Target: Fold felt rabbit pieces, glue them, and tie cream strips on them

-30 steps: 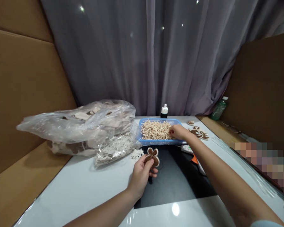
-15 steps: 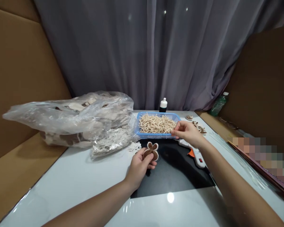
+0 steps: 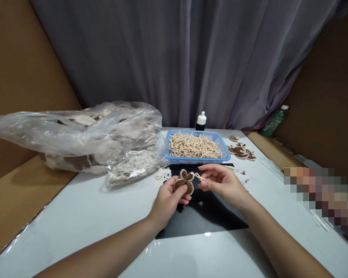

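Pinched between thumb and fingers of my left hand (image 3: 166,200) is a brown felt piece with a fuzzy white edge (image 3: 189,189), shaped like an animal head with two upright ears. My right hand (image 3: 226,186) grips a small cream cord bow (image 3: 198,177) by its fingertips, just right of the ears. Whether the bow touches the felt piece, I cannot tell. Both hands are over a black mat (image 3: 203,222). Behind them, a blue plastic basket (image 3: 198,159) holds many cream cord bits (image 3: 191,146).
A large clear plastic bag (image 3: 110,135) of felt pieces and a smaller bag of white cutouts (image 3: 133,170) lie at left. Several finished-looking felt pieces (image 3: 241,151) are right of the basket. A white-capped bottle (image 3: 201,120) stands behind it. Cardboard walls (image 3: 20,77) flank the table.
My right hand has come from the basket's front edge toward my left hand, and a cord bow now shows in its fingers. The glue gun is no longer visible.
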### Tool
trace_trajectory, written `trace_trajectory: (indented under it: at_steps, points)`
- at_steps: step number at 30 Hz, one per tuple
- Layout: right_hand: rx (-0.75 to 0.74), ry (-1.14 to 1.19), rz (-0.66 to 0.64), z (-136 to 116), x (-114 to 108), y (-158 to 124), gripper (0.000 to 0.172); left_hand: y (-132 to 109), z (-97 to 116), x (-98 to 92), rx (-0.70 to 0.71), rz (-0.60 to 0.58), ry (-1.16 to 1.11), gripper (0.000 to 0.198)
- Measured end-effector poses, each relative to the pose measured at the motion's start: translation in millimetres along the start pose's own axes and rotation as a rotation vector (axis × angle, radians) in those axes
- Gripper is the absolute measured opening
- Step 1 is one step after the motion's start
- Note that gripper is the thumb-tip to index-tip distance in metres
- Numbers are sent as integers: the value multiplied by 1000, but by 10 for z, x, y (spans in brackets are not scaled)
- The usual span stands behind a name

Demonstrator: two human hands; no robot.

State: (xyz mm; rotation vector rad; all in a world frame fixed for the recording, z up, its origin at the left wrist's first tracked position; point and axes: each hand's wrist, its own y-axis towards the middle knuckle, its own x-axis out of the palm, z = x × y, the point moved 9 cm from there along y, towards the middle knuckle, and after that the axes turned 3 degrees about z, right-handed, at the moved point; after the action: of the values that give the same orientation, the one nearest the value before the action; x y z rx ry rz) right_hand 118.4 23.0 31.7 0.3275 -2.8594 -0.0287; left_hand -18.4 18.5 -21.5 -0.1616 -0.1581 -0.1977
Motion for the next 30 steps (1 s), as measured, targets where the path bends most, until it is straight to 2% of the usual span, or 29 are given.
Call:
trace_trajectory:
  at_steps: [5, 13, 19, 21, 23, 26, 28, 30]
  points:
    - [-4, 13, 1, 101, -32, -26, 22, 4, -9, 5, -8, 0, -7, 17]
    - [-90, -40, -17, 117, 17, -49, 10, 2, 7, 46, -29, 24, 64, 27]
    - [-123, -118, 62, 105, -30, -63, 10, -50, 40, 81, 5, 16, 168, 36]
    - [-169, -179, 69, 64, -34, -72, 6, -62, 38, 78, 19, 13, 209, 33]
    - [-243, -253, 76, 1, -33, -84, 3, -78, 19, 98, 25, -22, 271, 26]
    - [-335, -334, 117, -79, -62, -97, 9, -119, -18, 171, 38, -125, 417, 23]
    - [-385, -359, 185, -134, -141, -102, 8, -150, -37, 216, 48, -182, 500, 24]
    - [-416, -397, 302, -203, -304, -101, 4, -161, -26, 228, 65, -188, 506, 24]
